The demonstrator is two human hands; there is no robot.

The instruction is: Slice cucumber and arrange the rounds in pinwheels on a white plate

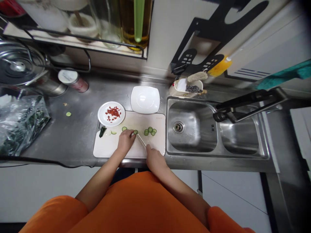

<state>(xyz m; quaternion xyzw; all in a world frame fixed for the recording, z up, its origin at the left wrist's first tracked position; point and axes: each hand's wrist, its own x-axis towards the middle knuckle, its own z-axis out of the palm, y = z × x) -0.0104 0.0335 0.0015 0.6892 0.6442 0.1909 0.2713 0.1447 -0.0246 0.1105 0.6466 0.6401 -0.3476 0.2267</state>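
In my right hand (155,159) I grip a knife (141,139), its thin blade slanting up and left over the white cutting board (107,149). My left hand (125,141) has its fingers closed at a small green cucumber slice (135,132), right by the knife's tip. Several cucumber slices (150,131) lie in a cluster to the right, and another slice (124,128) rests just above my left hand. Toward the board's left side are a dark green piece (102,131) and pale green scraps (113,132).
A round plate with chopped red bits (100,114) overlaps the board's upper left corner. Behind the board stands a white square dish (145,98). The steel sink (191,147) is at the right, under a black faucet (243,102). Leafy greens in a plastic bag (26,123) lie left.
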